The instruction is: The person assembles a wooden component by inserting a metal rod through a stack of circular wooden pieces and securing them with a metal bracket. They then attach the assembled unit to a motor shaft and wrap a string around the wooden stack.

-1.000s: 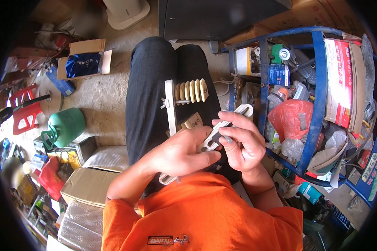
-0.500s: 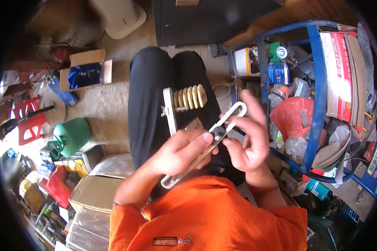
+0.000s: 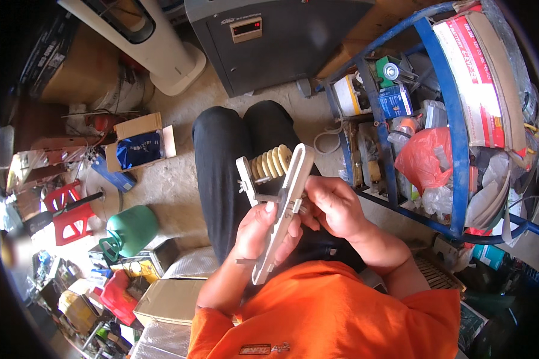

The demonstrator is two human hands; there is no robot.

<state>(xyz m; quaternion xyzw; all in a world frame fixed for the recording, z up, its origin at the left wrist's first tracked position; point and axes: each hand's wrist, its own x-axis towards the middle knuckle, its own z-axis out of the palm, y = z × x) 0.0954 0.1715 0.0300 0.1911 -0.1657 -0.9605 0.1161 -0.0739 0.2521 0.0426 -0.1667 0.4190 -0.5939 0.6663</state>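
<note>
A long pale slotted bar (image 3: 296, 179) with a rounded upper end stands tilted above my lap. My left hand (image 3: 259, 234) is closed round its lower part, the thumb by a thin dark crosspiece. The fingers of my right hand (image 3: 336, 206) are pinched together against the bar's right side. They cover a small part there that I cannot make out. Behind the bar, a row of cream discs (image 3: 269, 164) rests over my dark trousers. Left of the discs is a second, shorter pale slotted bar (image 3: 245, 179) with a small metal fastener.
A blue metal rack (image 3: 459, 179) full of boxes and bags stands on the right. Ahead is a dark grey cabinet (image 3: 275, 54). On the left are an open carton (image 3: 169, 143), a green tank (image 3: 135, 230), a red plastic stool (image 3: 69, 215) and a closed cardboard box (image 3: 167, 299).
The long slotted bar has turned more upright and edge-on, hiding its dark round knob. My right hand has come down from its upper end to its side, fingers closing. The view has shifted forward.
</note>
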